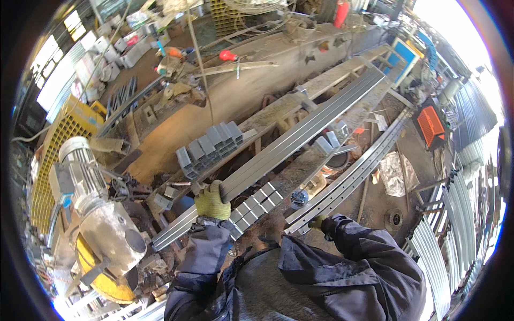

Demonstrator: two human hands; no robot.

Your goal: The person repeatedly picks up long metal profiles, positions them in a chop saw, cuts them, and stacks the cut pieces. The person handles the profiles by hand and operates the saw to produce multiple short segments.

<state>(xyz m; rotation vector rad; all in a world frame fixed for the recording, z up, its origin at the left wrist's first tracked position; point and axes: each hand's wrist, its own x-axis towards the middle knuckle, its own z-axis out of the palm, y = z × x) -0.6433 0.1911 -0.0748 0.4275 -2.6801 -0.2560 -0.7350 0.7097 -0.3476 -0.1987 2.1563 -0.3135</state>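
Long grey metal profiles [300, 136] lie side by side, slanting from the lower left to the upper right across a wooden bench. My left hand [213, 202], in a yellow-green glove, rests across them near their lower end; its fingers look bent over their far edge. Beside it, short cut metal pieces [256, 205] stand in a double row. To the right run long punched metal rails [342, 184]. Close to their near end is my right hand [317, 222], gloved and mostly covered by its dark sleeve; its fingers are hidden.
A cut-off saw with a motor [83, 166] and yellow guard [99, 273] stands at left. Stacked short square tubes [211, 147] sit beyond the profiles. A cup of small dark parts [299, 198] is between the pieces and rails. Corrugated sheets [436, 257] lean at right.
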